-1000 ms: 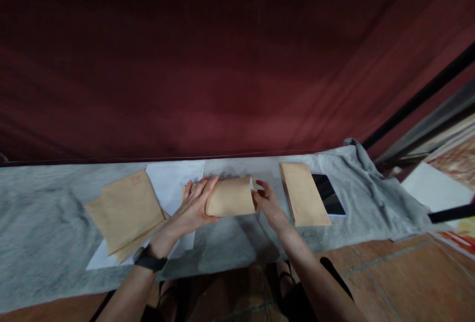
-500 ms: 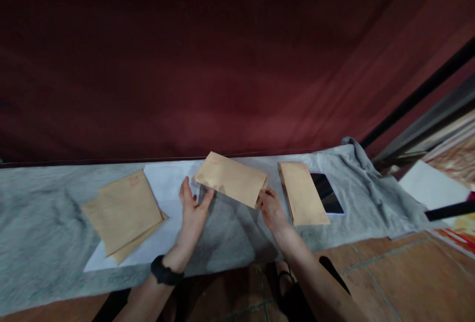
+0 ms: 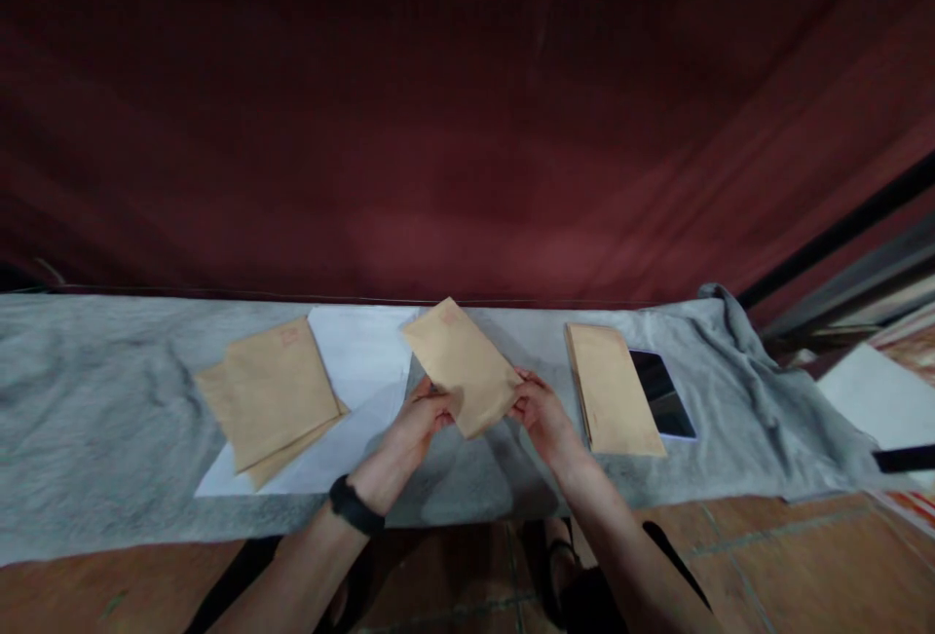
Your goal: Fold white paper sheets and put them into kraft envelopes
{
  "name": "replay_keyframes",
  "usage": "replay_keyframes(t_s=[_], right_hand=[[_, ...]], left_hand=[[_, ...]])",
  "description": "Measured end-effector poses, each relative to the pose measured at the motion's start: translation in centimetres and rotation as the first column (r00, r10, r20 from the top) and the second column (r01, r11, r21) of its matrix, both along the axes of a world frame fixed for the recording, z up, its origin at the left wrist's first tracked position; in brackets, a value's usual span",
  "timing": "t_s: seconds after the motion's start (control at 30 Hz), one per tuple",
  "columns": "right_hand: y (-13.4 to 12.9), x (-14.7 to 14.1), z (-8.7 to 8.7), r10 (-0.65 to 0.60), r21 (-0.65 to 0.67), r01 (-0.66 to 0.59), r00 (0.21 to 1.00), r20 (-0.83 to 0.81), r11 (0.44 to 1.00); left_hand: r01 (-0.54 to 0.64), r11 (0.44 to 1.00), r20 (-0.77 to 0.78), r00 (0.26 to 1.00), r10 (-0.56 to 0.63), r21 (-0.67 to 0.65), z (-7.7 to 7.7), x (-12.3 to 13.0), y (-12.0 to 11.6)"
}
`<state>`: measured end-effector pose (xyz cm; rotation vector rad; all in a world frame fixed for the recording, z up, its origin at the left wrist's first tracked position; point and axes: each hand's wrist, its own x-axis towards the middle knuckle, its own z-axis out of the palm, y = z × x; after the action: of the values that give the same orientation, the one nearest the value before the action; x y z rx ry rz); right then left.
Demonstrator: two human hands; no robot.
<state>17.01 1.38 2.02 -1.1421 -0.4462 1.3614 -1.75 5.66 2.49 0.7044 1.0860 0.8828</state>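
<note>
A brown paper envelope point(image 3: 464, 361) is held tilted above the grey cloth, with faint red print near its far corner. My left hand point(image 3: 425, 417) pinches its near left edge, thumb on top. On the other side, my right hand point(image 3: 537, 407) grips the right corner between thumb and fingers. To the left, several brown envelopes point(image 3: 281, 391) lie loosely overlapped on white paper point(image 3: 361, 352). A neater stack of brown envelopes point(image 3: 614, 391) rests to the right of my right hand, partly covering a dark-screened tablet point(image 3: 663, 395).
Grey cloth point(image 3: 109, 420) covers the long, narrow surface, bunched up at its right end. A dark red curtain point(image 3: 438, 128) hangs right behind it. Black bars point(image 3: 840, 225) and a white board point(image 3: 877, 391) stand at the far right. Tiled floor point(image 3: 789, 556) lies below.
My left hand has gone from open fingers beside the envelope to gripping its near edge. The envelope has turned, its near end swinging toward me. The camera view has shifted slightly.
</note>
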Motion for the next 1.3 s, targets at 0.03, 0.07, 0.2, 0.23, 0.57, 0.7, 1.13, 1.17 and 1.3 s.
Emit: replay_keyframes(t_s=[0.03,0.07,0.2,0.23,0.57,0.7,1.13,1.17,1.3], right_hand=[[0.0,0.6,0.0,0.008,-0.012,-0.008,1.0,0.002,1.0],[0.1,1.1,-0.2,0.017,-0.021,-0.017,1.0,0.02,1.0],[0.2,1.6,-1.5,-0.017,0.007,0.015,0.923,0.384,1.0],[0.1,1.5,-1.9,-0.039,0.042,0.02,0.847,0.53,0.999],[-1.6,-1.7,-3.5,-0.006,-0.059,-0.497,-0.128,0.992,0.866],[-2.2,-1.9,-3.7,-0.018,-0.095,-0.545,-0.198,0.98,0.833],[-4.9,-1.6,-3.3,0.041,-0.177,-0.689,-0.208,0.977,0.703],[-4.9,-1.4,-3.1,0.069,-0.202,-0.713,-0.211,0.975,0.671],[-4.4,-0.4,-1.9,0.191,-0.268,-0.788,-0.193,0.962,0.554]], left_hand=[[0.064,0.998,-0.051,0.997,-0.063,0.017,0.1,-0.5,0.3],[0.131,0.991,-0.11,0.986,-0.127,0.038,0.1,-0.9,0.6],[0.305,0.936,-0.462,0.865,-0.195,0.177,-0.9,-2.0,1.2],[0.345,0.915,-0.549,0.815,-0.184,0.206,-1.4,-2.1,1.1],[0.775,0.421,-0.879,0.37,0.302,0.471,-2.7,0.9,-1.2],[0.823,0.431,-0.925,0.282,0.253,0.369,-3.4,2.2,0.6],[0.837,0.416,-0.932,0.283,0.228,0.356,-3.3,3.2,5.3],[0.834,0.414,-0.928,0.289,0.235,0.364,-3.2,3.5,5.6],[0.836,0.398,-0.922,0.301,0.243,0.378,-3.3,4.3,6.3]])
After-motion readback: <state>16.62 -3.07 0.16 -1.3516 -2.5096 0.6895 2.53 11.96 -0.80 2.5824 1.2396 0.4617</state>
